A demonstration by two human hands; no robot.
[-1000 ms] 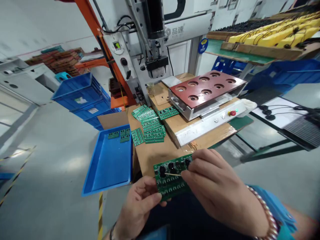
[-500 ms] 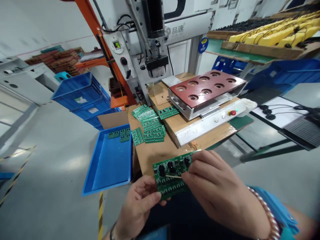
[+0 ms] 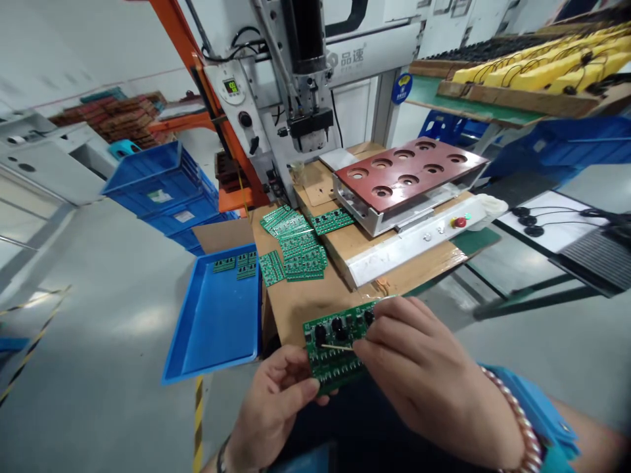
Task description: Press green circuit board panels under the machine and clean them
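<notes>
A green circuit board [image 3: 340,368] with round black parts along its upper side is held tilted in front of me. My left hand [image 3: 280,401] grips its lower left corner, thumb on top and fingers beneath. Between the thumb and fingers of my right hand [image 3: 419,368] is a thin wooden stick [image 3: 338,347]. The stick's dark tip touches or nearly touches the base of the leftmost black part [image 3: 320,335]. My right hand covers the board's right end.
Several green boards [image 3: 298,246] lie overlapping on the brown bench [image 3: 296,309], with a blue tray [image 3: 217,328] holding a few more at left. Behind stand a reddish fixture plate [image 3: 409,167] with round recesses, a machine head [image 3: 310,121] and a button panel [image 3: 409,246].
My right hand has shifted slightly left, taking the stick's tip closer to the leftmost black part. The left hand and board stay almost in place.
</notes>
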